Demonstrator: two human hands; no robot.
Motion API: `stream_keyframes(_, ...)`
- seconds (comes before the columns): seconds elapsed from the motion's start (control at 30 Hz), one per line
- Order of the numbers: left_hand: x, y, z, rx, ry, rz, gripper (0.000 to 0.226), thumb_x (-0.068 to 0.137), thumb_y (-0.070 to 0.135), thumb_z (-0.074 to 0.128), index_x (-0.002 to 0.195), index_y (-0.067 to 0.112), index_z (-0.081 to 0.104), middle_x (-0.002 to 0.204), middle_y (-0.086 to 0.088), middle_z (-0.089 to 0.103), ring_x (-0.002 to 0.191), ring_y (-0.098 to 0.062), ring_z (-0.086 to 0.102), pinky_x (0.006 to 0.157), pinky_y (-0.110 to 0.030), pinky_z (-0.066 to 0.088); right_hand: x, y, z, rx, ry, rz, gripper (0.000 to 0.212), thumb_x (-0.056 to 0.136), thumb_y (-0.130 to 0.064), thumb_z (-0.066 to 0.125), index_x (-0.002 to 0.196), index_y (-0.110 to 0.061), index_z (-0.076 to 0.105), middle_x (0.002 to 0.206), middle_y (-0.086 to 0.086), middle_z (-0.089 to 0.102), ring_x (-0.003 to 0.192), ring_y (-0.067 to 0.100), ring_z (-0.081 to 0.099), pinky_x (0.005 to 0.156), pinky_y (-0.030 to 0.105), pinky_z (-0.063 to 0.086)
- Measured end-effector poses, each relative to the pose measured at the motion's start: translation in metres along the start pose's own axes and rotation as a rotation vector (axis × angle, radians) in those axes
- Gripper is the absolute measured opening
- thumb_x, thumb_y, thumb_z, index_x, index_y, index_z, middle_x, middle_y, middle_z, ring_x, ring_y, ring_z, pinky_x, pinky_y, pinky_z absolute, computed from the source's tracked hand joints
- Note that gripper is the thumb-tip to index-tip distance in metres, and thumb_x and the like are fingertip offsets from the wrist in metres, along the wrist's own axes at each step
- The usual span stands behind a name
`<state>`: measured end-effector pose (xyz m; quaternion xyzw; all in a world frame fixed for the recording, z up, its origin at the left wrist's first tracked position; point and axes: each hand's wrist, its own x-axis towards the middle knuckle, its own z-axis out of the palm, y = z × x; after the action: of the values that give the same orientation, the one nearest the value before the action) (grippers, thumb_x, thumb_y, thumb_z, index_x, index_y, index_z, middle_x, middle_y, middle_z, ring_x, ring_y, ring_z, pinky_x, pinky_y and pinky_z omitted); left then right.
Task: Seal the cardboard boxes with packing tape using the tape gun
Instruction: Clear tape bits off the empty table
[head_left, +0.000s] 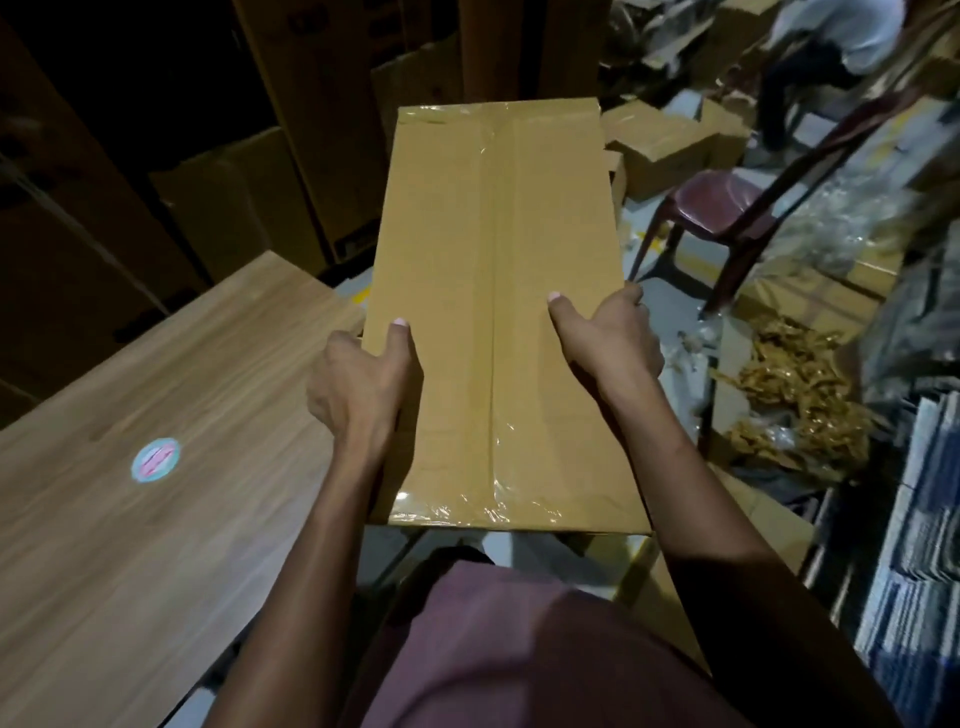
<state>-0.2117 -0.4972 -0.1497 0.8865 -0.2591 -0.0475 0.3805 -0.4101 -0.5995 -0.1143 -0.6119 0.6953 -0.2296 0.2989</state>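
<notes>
The box is long and narrow, its long axis running straight away from the person, far end toward the stacked cartons. Clear tape runs down its centre seam and across both short ends. It is held in the air just right of the table, its near left edge level with the table's edge. The left hand grips the box's left side, thumb lying on top and fingers curled under out of sight. The right hand grips the right side the same way. Right of the box stand a maroon chair, open cartons and a heap of crumpled brown packing. Beyond the chair a second person is blurred and cut off. A round sticker lies on the table; its print is unreadable.
</notes>
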Motion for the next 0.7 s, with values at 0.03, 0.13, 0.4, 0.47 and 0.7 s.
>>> stream_keyframes(0.03, 0.006, 0.007, 0.013, 0.007, -0.017, 0.009, 0.065, 0.085, 0.069, 0.051, 0.099, 0.007, 0.066, 0.097, -0.011, 0.071, 0.092, -0.037, 0.065, 0.08, -0.041, 0.047, 0.013, 0.005, 0.001, -0.007, 0.02, 0.019, 0.087, 0.097, -0.061, 0.056, 0.153, -0.002, 0.026, 0.15, 0.017, 0.046, 0.131, 0.041, 0.052, 0.083, 0.04, 0.032)
stream_keyframes(0.13, 0.022, 0.03, 0.052, 0.04, -0.08, 0.03, 0.067, 0.085, 0.07, 0.051, 0.102, 0.006, 0.064, 0.103, -0.013, 0.07, 0.1, -0.039, 0.063, 0.079, -0.04, 0.043, 0.056, 0.019, 0.005, -0.031, 0.095, 0.072, 0.081, 0.096, -0.062, 0.056, 0.148, -0.003, 0.035, 0.145, 0.016, 0.052, 0.128, 0.04, 0.055, 0.083, 0.04, 0.035)
stream_keyframes(0.4, 0.039, 0.082, 0.166, 0.162, -0.268, 0.036, 0.064, 0.093, 0.062, 0.053, 0.112, 0.001, 0.058, 0.111, -0.021, 0.068, 0.105, -0.044, 0.063, 0.077, -0.042, 0.04, 0.192, 0.045, 0.025, -0.107, 0.274, 0.317, 0.071, 0.1, -0.061, 0.047, 0.14, -0.003, 0.046, 0.139, 0.019, 0.06, 0.128, 0.042, 0.055, 0.099, 0.045, 0.042)
stream_keyframes(0.47, 0.041, 0.088, 0.205, 0.194, -0.307, 0.002, 0.063, 0.094, 0.06, 0.052, 0.114, 0.001, 0.059, 0.114, -0.021, 0.068, 0.108, -0.042, 0.062, 0.082, -0.043, 0.045, 0.23, 0.061, 0.04, -0.135, 0.323, 0.378, 0.071, 0.1, -0.062, 0.045, 0.139, -0.003, 0.048, 0.138, 0.019, 0.062, 0.127, 0.042, 0.057, 0.098, 0.045, 0.044)
stream_keyframes(0.7, 0.037, 0.068, 0.357, 0.264, -0.398, -0.198, 0.064, 0.101, 0.057, 0.038, 0.118, 0.001, 0.064, 0.118, -0.022, 0.069, 0.109, -0.041, 0.064, 0.088, -0.043, 0.048, 0.336, 0.143, 0.1, -0.195, 0.214, 0.493, 0.069, 0.1, -0.064, 0.04, 0.131, -0.003, 0.056, 0.128, 0.017, 0.067, 0.119, 0.037, 0.064, 0.091, 0.039, 0.048)
